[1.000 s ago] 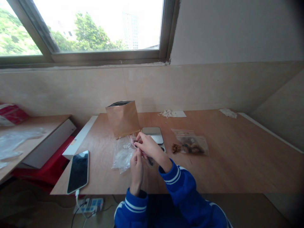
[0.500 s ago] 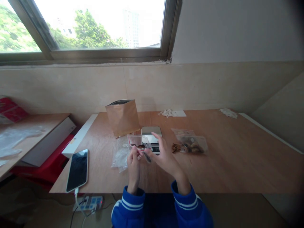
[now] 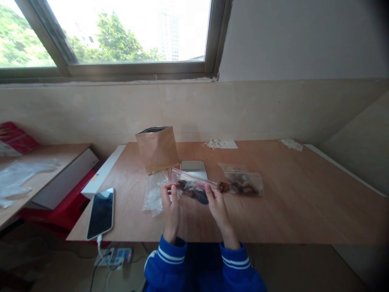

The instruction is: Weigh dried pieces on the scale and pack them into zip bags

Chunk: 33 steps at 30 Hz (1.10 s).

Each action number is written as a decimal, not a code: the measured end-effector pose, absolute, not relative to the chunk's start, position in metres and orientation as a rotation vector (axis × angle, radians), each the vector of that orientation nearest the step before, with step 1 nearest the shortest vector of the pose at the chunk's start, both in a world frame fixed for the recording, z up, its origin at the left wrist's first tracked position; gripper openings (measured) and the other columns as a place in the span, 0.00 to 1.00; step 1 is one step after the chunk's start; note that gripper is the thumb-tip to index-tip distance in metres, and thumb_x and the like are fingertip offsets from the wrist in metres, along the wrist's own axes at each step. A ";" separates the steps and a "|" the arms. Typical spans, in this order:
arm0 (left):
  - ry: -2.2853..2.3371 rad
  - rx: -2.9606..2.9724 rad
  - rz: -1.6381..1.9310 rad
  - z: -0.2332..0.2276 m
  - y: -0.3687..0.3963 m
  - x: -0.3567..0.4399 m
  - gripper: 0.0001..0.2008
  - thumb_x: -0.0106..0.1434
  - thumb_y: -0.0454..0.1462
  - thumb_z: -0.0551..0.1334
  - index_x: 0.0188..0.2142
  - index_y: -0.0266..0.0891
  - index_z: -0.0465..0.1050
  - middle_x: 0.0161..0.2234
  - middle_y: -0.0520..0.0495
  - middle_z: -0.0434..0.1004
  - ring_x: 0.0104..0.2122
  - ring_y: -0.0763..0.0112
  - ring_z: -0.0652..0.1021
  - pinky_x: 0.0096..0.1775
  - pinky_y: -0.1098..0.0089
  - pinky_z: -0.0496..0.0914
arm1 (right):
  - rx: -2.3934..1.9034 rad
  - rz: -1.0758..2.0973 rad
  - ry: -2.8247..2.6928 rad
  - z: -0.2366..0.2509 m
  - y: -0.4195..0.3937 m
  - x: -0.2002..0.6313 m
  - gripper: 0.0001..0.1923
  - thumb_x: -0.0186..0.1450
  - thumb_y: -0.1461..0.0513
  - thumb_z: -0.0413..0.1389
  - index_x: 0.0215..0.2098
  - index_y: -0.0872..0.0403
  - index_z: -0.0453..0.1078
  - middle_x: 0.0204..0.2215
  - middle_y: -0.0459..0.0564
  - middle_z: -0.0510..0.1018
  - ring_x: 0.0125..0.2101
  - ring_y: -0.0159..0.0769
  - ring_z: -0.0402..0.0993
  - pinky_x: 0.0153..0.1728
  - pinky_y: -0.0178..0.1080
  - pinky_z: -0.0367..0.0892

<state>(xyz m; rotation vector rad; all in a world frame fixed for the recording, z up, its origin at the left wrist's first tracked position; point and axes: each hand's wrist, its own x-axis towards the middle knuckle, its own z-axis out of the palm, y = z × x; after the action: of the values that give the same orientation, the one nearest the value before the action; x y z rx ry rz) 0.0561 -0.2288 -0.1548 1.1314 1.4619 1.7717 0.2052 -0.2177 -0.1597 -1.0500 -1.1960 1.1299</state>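
Observation:
A clear zip-lock bag (image 3: 196, 194) with dark dried pieces inside stretches between my hands, its red-lined top edge facing up. My left hand (image 3: 171, 207) pinches the bag's left side. At the right side, my right hand (image 3: 217, 206) grips it between thumb and fingers. Behind the bag, partly covered, lies a small digital scale (image 3: 193, 165) with a shiny plate. Clear plastic bags (image 3: 152, 198) lie flat just left of my left hand. Right of my right hand is another zip-lock bag (image 3: 247, 184) of brown dried pieces, with a brown clump (image 3: 223, 187) beside it.
A brown kraft pouch (image 3: 157, 150) stands with its mouth open behind the plastic bags. A phone (image 3: 101, 213) on a charging cable lies at the table's left edge. White scraps (image 3: 213, 144) sit at the back. A power strip (image 3: 115, 257) is below the table.
The bag has turned from a folded bundle to spread wide between my hands. My right hand has come down and closed on its right side. The view has shifted slightly.

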 end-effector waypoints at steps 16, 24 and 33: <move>1.284 1.006 1.552 -0.216 -0.197 0.062 0.22 0.58 0.55 0.64 0.31 0.35 0.76 0.20 0.54 0.67 0.20 0.76 0.65 0.22 0.75 0.59 | -1.248 0.729 -1.078 -0.232 -0.197 0.234 0.24 0.63 0.44 0.56 0.38 0.55 0.76 0.32 0.55 0.83 0.33 0.44 0.79 0.38 0.44 0.73; 1.246 0.956 1.623 -0.213 -0.200 0.062 0.23 0.58 0.55 0.65 0.33 0.36 0.75 0.24 0.52 0.71 0.23 0.75 0.68 0.25 0.75 0.63 | -1.339 0.679 -1.100 -0.239 -0.201 0.233 0.26 0.68 0.43 0.45 0.39 0.54 0.72 0.33 0.57 0.83 0.37 0.46 0.80 0.41 0.45 0.72; 1.266 0.871 1.645 -0.216 -0.201 0.061 0.22 0.57 0.54 0.66 0.33 0.36 0.74 0.25 0.51 0.73 0.25 0.74 0.72 0.27 0.74 0.67 | -1.340 0.554 -1.060 -0.237 -0.203 0.234 0.23 0.67 0.45 0.50 0.41 0.55 0.70 0.34 0.55 0.81 0.34 0.42 0.78 0.37 0.41 0.73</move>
<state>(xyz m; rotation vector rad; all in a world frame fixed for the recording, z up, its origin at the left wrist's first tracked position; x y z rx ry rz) 0.0609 -0.2005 -0.2165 0.8708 1.2660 1.6452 0.2341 -0.2035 -0.2370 -1.3403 -1.0603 0.5541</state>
